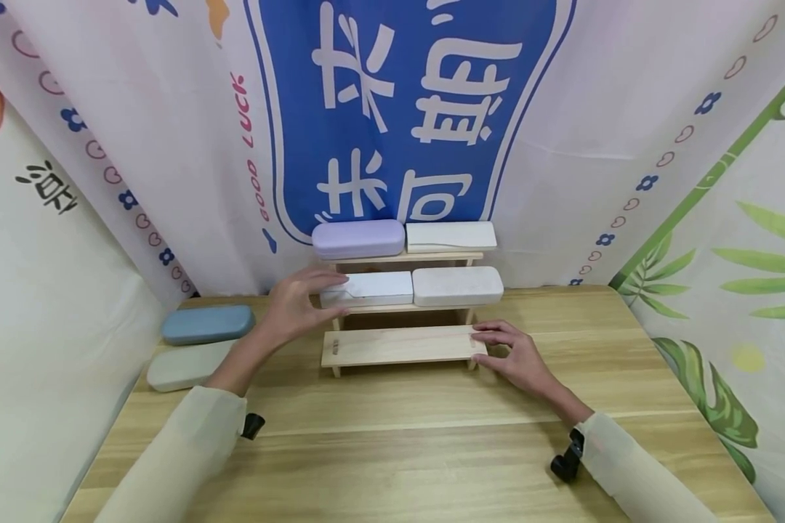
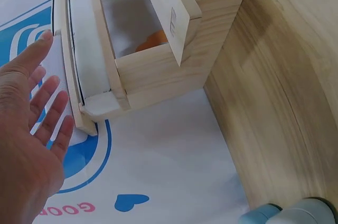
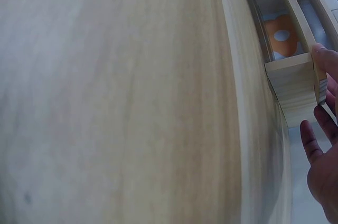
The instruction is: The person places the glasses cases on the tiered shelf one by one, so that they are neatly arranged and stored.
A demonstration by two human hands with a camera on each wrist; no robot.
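Note:
A three-tier wooden stand (image 1: 402, 347) stands against the curtain, its lowest board bare. My left hand (image 1: 294, 305) is at the left end of a white glasses case (image 1: 382, 285) on the middle tier; its fingers look fairly straight in the left wrist view, and contact is unclear. Beside that case lies an off-white case (image 1: 458, 285). A lilac case (image 1: 358, 239) and a white flap-front case (image 1: 451, 236) sit on the top tier. With thumb and fingers, my right hand (image 1: 515, 357) holds the right end of the lowest board, also seen in the right wrist view.
A blue glasses case (image 1: 208, 324) and a grey-green one (image 1: 186, 365), partly behind my left forearm, lie on the left of the wooden table (image 1: 392, 465). Printed curtains (image 1: 562, 181) hang behind and along both sides.

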